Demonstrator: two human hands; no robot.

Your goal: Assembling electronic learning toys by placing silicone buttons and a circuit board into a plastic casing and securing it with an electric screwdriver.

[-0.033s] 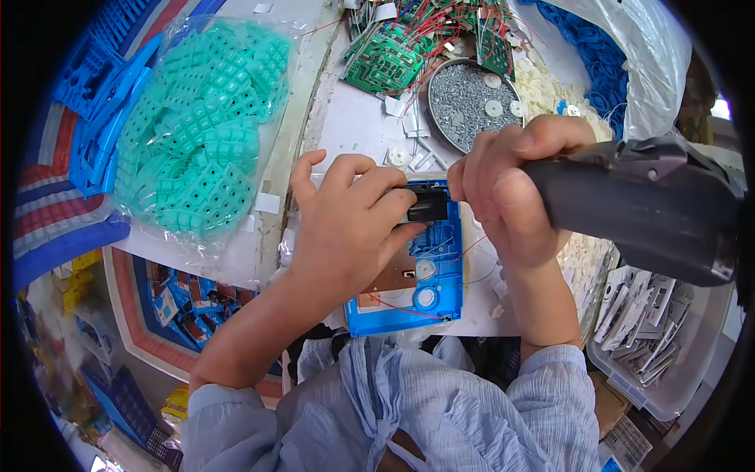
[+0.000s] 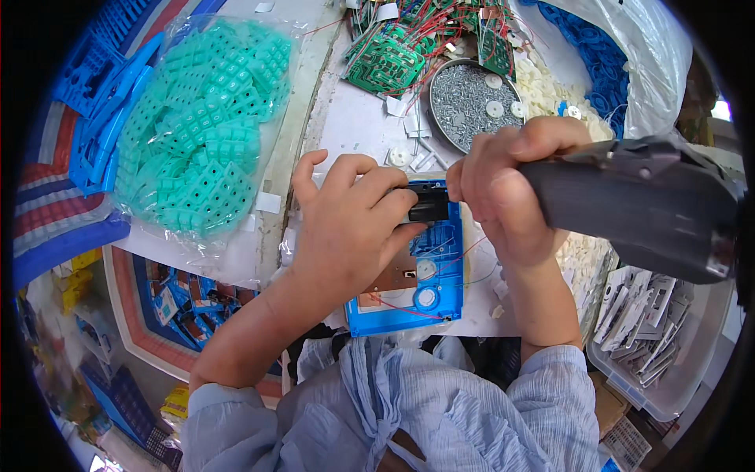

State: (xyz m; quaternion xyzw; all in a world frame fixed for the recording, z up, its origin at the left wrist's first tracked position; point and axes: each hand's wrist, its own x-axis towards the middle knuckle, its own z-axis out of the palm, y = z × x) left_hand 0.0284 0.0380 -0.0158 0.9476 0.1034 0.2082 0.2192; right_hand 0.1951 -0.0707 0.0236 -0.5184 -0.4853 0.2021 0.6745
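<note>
Across the far end of the blue casing [image 2: 454,275] sits a black block [image 2: 431,206], just between my 2 hands, and that is the relation everything turns on. The casing lies flat on the table [image 2: 330,134], open side up, its long axis running away from my body, with its near edge close to my shirt. My left hand [image 2: 346,204] is the nearer 1: it spreads over the casing's far left part, the fingertips touching the block's left end and the thumb just below. Whether they pinch the block or only press it, I cannot tell. My right hand [image 2: 503,185] is at the casing's far right corner, its fingers wrapped around a thick, dark tool [image 2: 629,204] that reaches off to the right; my fingers hide its working end.

The casing is bright blue plastic with a raised rim. Inside its nearer half I see a brown board [image 2: 391,277], a pale disc [image 2: 425,270], a round ring [image 2: 426,297] and a loose red wire [image 2: 403,307].

Beyond the casing stands a round dish [image 2: 432,110] of small screws [image 2: 460,102], with green circuit boards [image 2: 385,67] farther off. Left of the casing lies a clear bag of teal keypads [image 2: 208,118]; well to its right are white plastic parts [image 2: 641,318] in a tub [image 2: 664,405].
</note>
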